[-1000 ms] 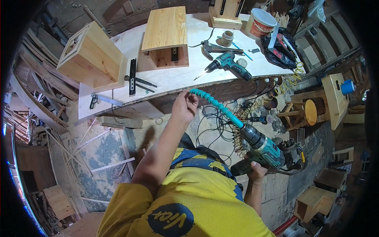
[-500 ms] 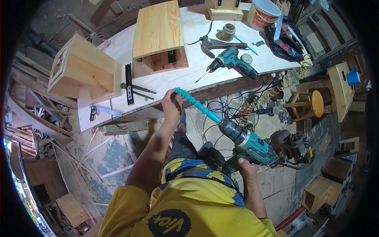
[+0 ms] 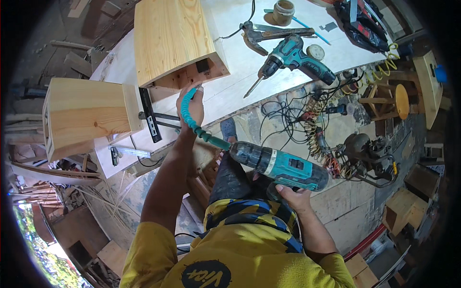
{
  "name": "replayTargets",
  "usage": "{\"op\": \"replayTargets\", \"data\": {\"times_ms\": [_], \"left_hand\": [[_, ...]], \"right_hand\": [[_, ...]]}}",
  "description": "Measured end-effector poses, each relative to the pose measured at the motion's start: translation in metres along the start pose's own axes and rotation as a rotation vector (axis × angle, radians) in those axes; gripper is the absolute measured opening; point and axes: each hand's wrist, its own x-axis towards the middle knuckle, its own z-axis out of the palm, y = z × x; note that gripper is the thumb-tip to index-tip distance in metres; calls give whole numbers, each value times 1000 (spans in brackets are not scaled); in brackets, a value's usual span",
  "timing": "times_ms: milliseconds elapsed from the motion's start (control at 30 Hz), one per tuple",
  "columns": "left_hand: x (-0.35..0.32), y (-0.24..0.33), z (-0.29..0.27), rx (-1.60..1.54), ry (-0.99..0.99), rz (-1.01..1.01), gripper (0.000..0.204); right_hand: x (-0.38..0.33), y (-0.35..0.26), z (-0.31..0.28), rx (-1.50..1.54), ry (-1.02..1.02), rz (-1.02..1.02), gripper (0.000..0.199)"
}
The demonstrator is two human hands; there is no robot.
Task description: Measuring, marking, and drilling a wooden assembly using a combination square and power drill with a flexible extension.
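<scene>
A teal cordless drill [image 3: 293, 167] lies across the front of my body, its chuck toward the left. My right hand [image 3: 294, 198] is closed round its handle, the thumb showing at the back. From the chuck runs a teal segmented flexible drill shaft [image 3: 191, 123], bent upward in a curve. Its far end is gripped by my left hand [image 3: 192, 102], right at the open front of a pale wooden box [image 3: 175, 41]. A dark block [image 3: 202, 66] shows inside that box. Whether a bit sits in the shaft's tip is too small to tell.
On the white worktop [image 3: 230, 91] lie a second teal drill [image 3: 295, 58], a hammer [image 3: 276, 34], a jar [image 3: 283, 12] and a black drawer slide [image 3: 150, 115]. Another wooden box [image 3: 89, 113] stands at left. Tangled cables [image 3: 288, 108] and a stool [image 3: 402, 102] are on the right.
My left hand has carried the shaft's end up and left to the box opening, and the shaft now bends more. The drill has shifted left and lies more level. The whole view has shifted.
</scene>
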Motion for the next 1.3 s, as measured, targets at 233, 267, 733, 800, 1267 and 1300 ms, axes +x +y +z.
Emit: {"op": "replayTargets", "data": {"times_ms": [233, 267, 733, 800, 1267, 1300], "left_hand": [[8, -12, 4, -108, -54, -61, 14], [7, -15, 4, -126, -58, -49, 14], [33, -19, 6, -51, -43, 9, 16], [42, -22, 4, 83, -75, 17, 18], [91, -51, 8, 696, -202, 472, 30], [89, -49, 6, 728, -219, 422, 29]], "right_hand": [[18, 10, 17, 330, 12, 59, 45], [20, 9, 17, 344, 5, 99, 47], [31, 8, 38, 494, -35, 122, 44], [35, 9, 43, 387, -71, 120, 39], [62, 32, 60, -343, -286, -343, 50], [60, 33, 59, -364, -278, -316, 51]]}}
